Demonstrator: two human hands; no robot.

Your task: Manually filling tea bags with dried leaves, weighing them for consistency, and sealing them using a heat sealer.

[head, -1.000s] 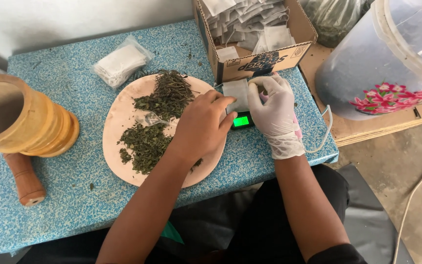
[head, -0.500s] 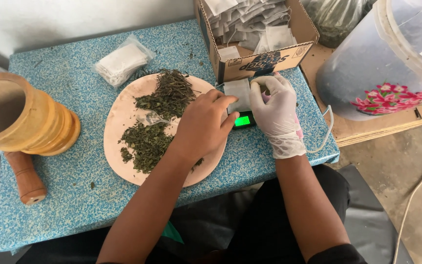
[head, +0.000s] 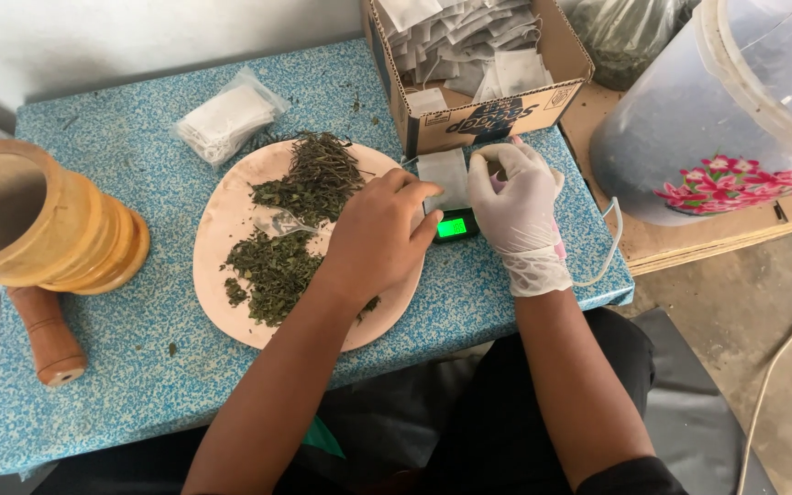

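My bare left hand (head: 373, 238) rests over the right side of a round pale plate (head: 222, 229), its fingertips touching a small white filter bag (head: 442, 174). The bag lies on a pocket scale (head: 456, 226) with a lit green display. My right hand (head: 520, 206), in a white glove, pinches the bag's upper right corner. Two heaps of dried green herbs (head: 291, 220) and a small clear bag lie on the plate.
A cardboard box (head: 469, 115) of white filter bags stands behind the scale. A packet of white bags (head: 226, 119) lies at the back. A wooden mortar (head: 38, 220) and pestle (head: 43, 335) are at the left. A large translucent bucket (head: 726, 110) is at the right.
My left fingers have stretched right onto the filter bag. My gloved right hand has shifted slightly on the bag's corner.
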